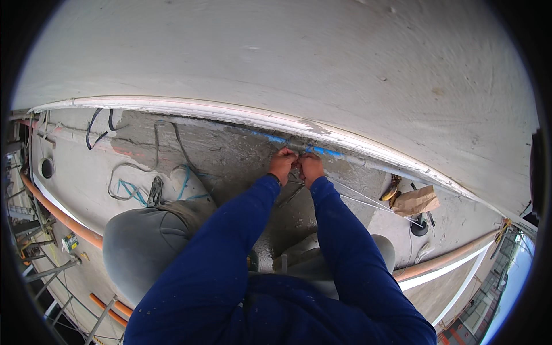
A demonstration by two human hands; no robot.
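Note:
My left hand and my right hand meet close to the foot of the wall, fingers pinched together. Whatever sits between the fingertips is too small to make out. Just beyond them, bright blue strips lie along the base of the wall, on both sides of my hands. Thin white cord stretches in two lines from around my hands toward the right. My blue sleeves hide part of the damp grey mortar below.
At right lie a brown paper bag, a banana and a black round-based object. Left are a grey strap, blue cord and a dark hole. Orange pipes and scaffold tubes edge the ledge.

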